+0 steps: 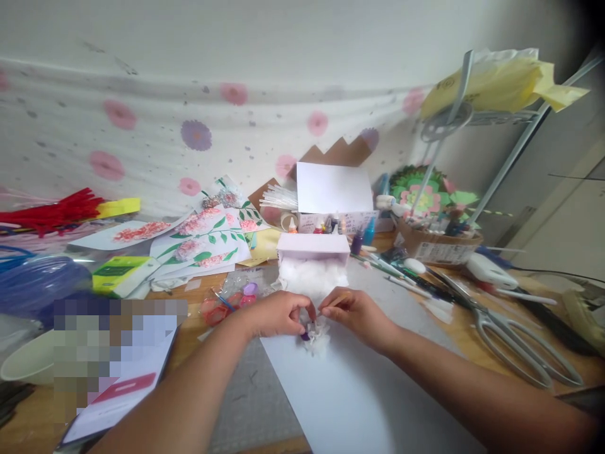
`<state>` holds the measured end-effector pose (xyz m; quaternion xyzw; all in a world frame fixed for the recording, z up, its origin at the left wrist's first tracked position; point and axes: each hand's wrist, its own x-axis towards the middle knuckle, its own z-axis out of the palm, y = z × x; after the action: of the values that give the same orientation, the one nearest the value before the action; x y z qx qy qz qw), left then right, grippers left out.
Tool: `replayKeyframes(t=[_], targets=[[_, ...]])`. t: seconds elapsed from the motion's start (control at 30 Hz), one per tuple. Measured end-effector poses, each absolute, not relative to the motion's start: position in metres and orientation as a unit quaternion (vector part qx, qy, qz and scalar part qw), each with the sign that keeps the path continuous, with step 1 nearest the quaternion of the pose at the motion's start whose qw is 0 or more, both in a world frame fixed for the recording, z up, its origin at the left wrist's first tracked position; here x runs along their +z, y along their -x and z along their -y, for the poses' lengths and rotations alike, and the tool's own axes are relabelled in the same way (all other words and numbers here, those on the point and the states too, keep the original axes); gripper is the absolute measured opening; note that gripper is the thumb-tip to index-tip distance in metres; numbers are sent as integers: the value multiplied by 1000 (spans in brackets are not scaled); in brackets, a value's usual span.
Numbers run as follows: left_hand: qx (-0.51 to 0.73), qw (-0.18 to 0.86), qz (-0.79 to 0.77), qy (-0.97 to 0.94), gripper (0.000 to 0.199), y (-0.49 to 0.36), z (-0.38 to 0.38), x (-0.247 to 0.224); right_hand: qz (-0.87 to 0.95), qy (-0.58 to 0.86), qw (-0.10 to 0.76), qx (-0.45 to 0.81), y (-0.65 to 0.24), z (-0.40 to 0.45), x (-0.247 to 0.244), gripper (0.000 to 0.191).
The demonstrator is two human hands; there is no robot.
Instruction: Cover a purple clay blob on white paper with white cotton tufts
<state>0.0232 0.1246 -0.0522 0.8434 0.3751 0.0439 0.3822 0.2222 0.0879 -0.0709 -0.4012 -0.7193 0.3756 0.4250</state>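
My left hand [283, 313] and right hand [352, 312] meet just above and beside a fluffy white tuft [316, 343], which lies below my fingertips at the far end of a white paper sheet [331, 403]. My left thumb and index finger bend toward each other at the tuft's edge, a small purple piece [305, 336] by the thumb tip; I cannot tell whether they are closed on anything. My right thumb and fingers are clamped on a slim tan piece [344, 296], its exact kind too small to tell.

The roomiest side is toward me: the paper runs flat between my forearms, its left edge slanting down over the gray cutting mat [255, 378]. Straight ahead, room is tight, since an open white box [312, 243] filled with white cotton [314, 274] stands just beyond my knuckles, its open side facing me. Left of my left hand, close in, sits a pink jar [248, 298]; farther out, past my forearm, lies a screened device [127, 384]. Right of my right hand, brushes [401, 284] slant away, and the large scissors [510, 340] lie well apart, beyond my forearm.
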Motion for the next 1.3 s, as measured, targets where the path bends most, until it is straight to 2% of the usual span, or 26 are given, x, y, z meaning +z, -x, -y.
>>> replayKeyframes(t=[0.2, 0.47, 0.77, 0.93, 1.07, 1.2, 1.3], targets=[[67, 341, -386, -855, 10, -21, -132, -66, 708, 413, 417, 393, -216, -94, -79, 20], [106, 328, -415, -842, 13, -21, -137, -79, 684, 418, 389, 454, -206, -95, -78, 21], [98, 376, -414, -823, 18, -14, -140, -73, 702, 456, 361, 411, -200, -98, -82, 13], [90, 383, -399, -828, 27, -14, -139, -72, 700, 482, 351, 392, -198, -99, -80, 11], [95, 336, -415, -840, 11, -19, -137, -77, 723, 488, 320, 370, -198, -99, -76, 12], [115, 305, -436, -839, 13, -22, -137, -82, 732, 488, 304, 365, -198, -96, -75, 14], [122, 303, -436, -839, 12, -20, -138, -80, 705, 476, 339, 401, -201, -98, -73, 13]])
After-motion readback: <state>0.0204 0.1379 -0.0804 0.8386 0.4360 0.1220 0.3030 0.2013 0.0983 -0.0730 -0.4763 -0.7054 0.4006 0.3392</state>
